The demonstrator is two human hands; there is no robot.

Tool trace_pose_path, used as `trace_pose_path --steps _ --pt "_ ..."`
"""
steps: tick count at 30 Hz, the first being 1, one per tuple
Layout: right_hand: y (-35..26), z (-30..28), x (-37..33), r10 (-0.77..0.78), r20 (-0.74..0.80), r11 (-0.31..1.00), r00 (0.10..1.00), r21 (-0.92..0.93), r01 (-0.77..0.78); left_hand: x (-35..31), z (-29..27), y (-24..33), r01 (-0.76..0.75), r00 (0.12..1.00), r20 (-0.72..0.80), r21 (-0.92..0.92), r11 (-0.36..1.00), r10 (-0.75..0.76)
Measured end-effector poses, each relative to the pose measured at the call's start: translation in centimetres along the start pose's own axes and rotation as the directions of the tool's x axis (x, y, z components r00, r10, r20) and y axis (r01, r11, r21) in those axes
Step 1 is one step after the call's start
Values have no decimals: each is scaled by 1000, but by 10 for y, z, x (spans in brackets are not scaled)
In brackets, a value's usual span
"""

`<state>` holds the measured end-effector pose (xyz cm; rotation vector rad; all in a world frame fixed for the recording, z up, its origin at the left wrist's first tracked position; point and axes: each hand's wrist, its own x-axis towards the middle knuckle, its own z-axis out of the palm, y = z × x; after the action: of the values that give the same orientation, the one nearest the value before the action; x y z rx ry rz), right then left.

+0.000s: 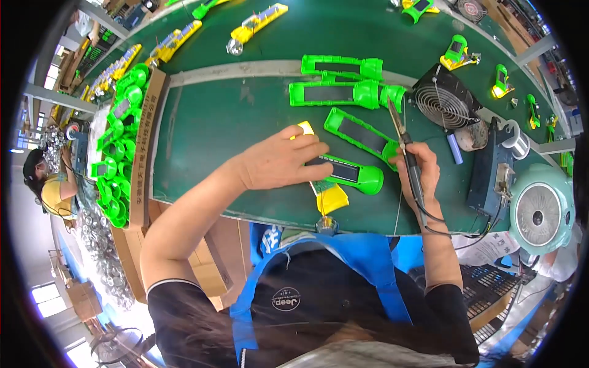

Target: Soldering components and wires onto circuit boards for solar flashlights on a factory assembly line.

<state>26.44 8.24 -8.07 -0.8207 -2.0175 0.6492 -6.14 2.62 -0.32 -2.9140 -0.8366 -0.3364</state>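
Note:
My right hand (420, 172) is closed around a soldering iron (412, 168), its metal tip pointing up and away from me over the bench. My left hand (283, 158) lies with bent fingers over a yellow flashlight half (332, 199), which shows on both sides of it. A round reflector (327, 225) hangs at that half's near end. Against the left fingertips sits a green flashlight shell (362, 177) with a dark panel. Another green shell (361, 133) lies slanted just beyond, between my hands. What the left fingertips press on is partly hidden.
More green shells (325, 94) lie at the bench's far edge. On the left stands a cardboard box (150, 147) of green parts. A black fan (443, 101), solder spool (516, 146), soldering station (491, 184) and pale green fan (540, 211) crowd the right. Yellow assemblies (259, 23) lie beyond.

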Motion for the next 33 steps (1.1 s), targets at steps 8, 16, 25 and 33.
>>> trace_pose_path --steps 8,16,25,33 --pt "-15 -29 -12 17 -182 1000 983 23 -13 -7 -54 -43 455 869 -249 63 888 -428" --pt "-21 -9 13 -130 22 990 991 -58 131 105 44 -207 872 488 -276 108 477 -828" --pt "-20 -16 15 -69 53 997 996 51 66 36 13 -285 929 369 -409 144 340 -835" --pt "-17 -4 14 -36 11 996 999 86 34 11 13 -250 911 413 156 -68 408 -897"
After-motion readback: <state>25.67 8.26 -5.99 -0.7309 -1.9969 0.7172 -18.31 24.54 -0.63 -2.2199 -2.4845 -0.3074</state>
